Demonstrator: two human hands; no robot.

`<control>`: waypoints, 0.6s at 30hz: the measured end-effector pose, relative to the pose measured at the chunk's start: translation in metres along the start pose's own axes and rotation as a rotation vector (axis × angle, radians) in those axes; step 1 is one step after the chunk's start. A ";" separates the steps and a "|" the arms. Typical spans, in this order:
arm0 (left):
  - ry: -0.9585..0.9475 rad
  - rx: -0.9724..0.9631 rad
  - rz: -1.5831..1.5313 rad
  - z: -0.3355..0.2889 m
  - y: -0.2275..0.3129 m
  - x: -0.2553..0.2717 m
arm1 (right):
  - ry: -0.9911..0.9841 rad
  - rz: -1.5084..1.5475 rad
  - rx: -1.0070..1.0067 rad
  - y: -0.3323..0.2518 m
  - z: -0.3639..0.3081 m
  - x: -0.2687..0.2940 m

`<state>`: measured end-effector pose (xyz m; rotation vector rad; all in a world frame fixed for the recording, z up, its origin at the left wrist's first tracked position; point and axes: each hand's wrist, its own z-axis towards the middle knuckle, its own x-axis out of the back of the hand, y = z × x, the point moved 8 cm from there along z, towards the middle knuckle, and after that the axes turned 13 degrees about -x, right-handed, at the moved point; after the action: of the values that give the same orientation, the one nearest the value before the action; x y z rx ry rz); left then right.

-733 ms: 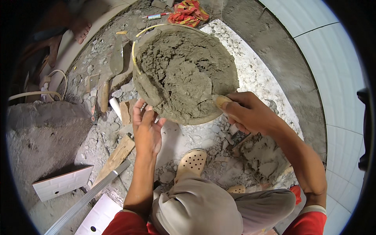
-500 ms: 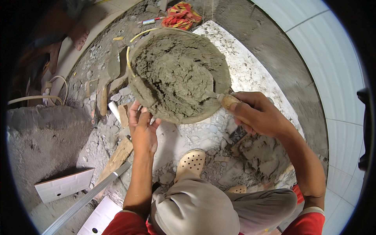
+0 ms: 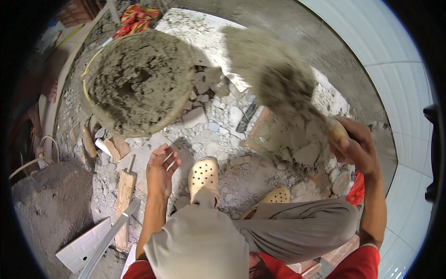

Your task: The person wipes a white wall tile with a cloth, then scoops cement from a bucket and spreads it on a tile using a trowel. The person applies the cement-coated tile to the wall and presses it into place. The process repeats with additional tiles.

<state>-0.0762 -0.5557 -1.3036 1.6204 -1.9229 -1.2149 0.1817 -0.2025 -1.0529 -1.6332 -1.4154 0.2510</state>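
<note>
My right hand [image 3: 358, 148] grips the wooden handle of a trowel [image 3: 337, 132], out to the right. A large load of wet grey mortar [image 3: 281, 76] rides on its blade, smeared by motion, and hides the blade. Below it lies another patch of mortar [image 3: 299, 144] on the rubble. At the upper left stands a round bucket [image 3: 183, 104] of mortar [image 3: 144, 79] with a hollow in its middle and a yellowish handle. My left hand [image 3: 161, 173] is held in the air just below the bucket, fingers apart and holding nothing.
A mortar-spattered white board [image 3: 200, 21] lies beyond the bucket. Around my feet are broken rubble [image 3: 213, 114], a dark block-shaped object [image 3: 246, 117], a wood piece [image 3: 124, 200] and a metal bar [image 3: 109, 239]. White tiles [image 3: 399, 93] line the right side.
My right hand has lifted the trowel out of the bucket with mortar on it and swung right. My left hand has come away from the bucket rim. The view has shifted right.
</note>
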 end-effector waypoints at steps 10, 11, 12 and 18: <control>-0.357 -0.007 0.350 0.016 -0.053 -0.110 | 0.746 -0.557 -0.069 0.217 -0.065 -0.027; -0.373 -0.020 0.377 0.020 -0.055 -0.121 | 0.783 -0.517 -0.006 0.219 -0.071 -0.033; -0.403 -0.022 0.413 0.023 -0.060 -0.132 | 0.752 -0.508 -0.046 0.225 -0.072 -0.039; -0.588 0.008 0.632 0.005 -0.119 -0.174 | 0.702 -0.432 -0.106 0.220 -0.081 -0.043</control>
<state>0.0447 -0.3908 -1.3550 0.5634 -2.4983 -1.4723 0.3702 -0.2594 -1.1875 -1.2615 -1.1860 -0.6014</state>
